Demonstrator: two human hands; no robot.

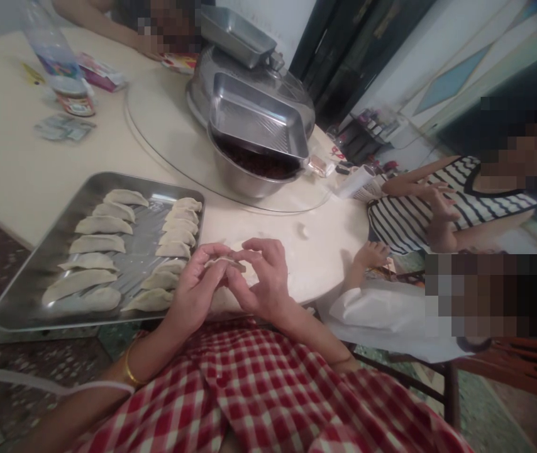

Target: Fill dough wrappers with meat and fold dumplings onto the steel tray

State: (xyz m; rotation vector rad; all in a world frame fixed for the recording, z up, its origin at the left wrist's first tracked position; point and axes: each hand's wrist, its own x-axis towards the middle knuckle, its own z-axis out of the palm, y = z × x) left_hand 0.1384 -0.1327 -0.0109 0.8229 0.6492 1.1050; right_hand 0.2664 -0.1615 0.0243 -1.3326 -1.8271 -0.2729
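Note:
Both hands meet above the near table edge, pinching the rim of a dumpling [224,260] that is mostly hidden by the fingers. My left hand [195,286] has thumb and fingers closed on its left side. Opposite it, my right hand [265,277] presses the other side between thumb and forefinger. To the left lies a large metal tray [142,229] with two rows of folded dumplings, a left row [102,224] and a right row [177,236]. A small lump of dough [303,230] sits on the table beyond my right hand.
On the glass turntable [165,141] stand a metal bowl of dark filling [249,179], an empty-looking pan [259,119] and a lidded pot [202,75]. A plastic bottle [58,63] stands far left. A person in stripes [400,220] and one in white [386,311] are at the right.

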